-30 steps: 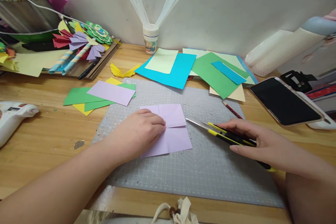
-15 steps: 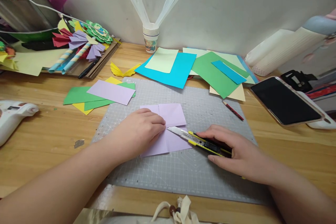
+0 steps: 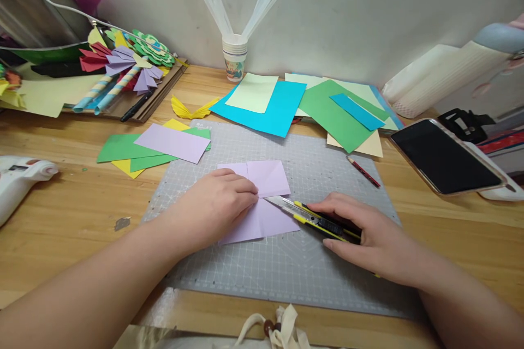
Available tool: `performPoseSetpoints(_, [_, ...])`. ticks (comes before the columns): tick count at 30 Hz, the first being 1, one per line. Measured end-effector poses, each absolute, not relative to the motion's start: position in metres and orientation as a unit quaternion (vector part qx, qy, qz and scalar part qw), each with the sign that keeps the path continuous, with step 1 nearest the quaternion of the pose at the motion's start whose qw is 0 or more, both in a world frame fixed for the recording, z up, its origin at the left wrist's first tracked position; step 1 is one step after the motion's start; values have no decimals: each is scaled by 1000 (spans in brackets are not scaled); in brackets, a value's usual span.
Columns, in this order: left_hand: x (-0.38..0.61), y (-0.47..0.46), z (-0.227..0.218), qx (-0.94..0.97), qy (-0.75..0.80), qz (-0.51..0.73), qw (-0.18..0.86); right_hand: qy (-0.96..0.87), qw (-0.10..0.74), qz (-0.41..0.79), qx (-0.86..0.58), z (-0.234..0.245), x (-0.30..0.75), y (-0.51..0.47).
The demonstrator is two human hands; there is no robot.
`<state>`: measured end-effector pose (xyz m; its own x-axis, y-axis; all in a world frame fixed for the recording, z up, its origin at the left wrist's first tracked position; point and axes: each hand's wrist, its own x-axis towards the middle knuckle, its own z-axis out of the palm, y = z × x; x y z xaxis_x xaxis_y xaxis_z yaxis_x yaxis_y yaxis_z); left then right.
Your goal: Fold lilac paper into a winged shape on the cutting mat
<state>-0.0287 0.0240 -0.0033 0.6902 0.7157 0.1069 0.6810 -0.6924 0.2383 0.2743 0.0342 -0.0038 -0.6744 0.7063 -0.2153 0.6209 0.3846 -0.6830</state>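
Left hand: the left hand [image 3: 216, 204] is lying palm down on the left half of the paper [image 3: 270, 177], fingers flat and together, pressing rather than gripping.
Right hand: the right hand [image 3: 368, 234] is wrapping around the yellow and black handle of the knife [image 3: 311, 217], gripping it low over the mat [image 3: 327, 272].
Paper: the lilac creased square is lying near the middle of the mat, partly hidden under the left hand.
Knife: the blade is pointing left, its tip touching the paper at its middle crease, just beside the left fingertips.
Mat: the grey gridded sheet is lying flat on the wooden table [image 3: 73, 212].
Pencil: the red pencil [image 3: 363, 171] is lying near the mat's right edge, apart from both hands.
Sheets: blue and green sheets [image 3: 282, 109] are overlapping behind the mat.
Phone: the phone [image 3: 444, 158] is leaning tilted at the right, screen dark.
Cup: the cup [image 3: 234, 62] is standing by the wall, holding clear sticks.
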Motion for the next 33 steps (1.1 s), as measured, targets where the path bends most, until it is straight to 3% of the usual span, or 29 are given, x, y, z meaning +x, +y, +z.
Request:
performPoseSetpoints(20, [-27, 24, -4, 917, 384, 79, 74, -842, 50, 372, -387, -5, 274, 33])
performPoseSetpoints(26, [-28, 22, 0, 919, 381, 66, 77, -833, 36, 424, -355, 0, 277, 37])
performPoseSetpoints(29, [-29, 21, 1, 914, 390, 61, 93, -772, 66, 495, -393, 2, 288, 40])
performPoseSetpoints(33, [-28, 16, 7, 908, 402, 45, 106, -651, 168, 557, -487, 4, 303, 35])
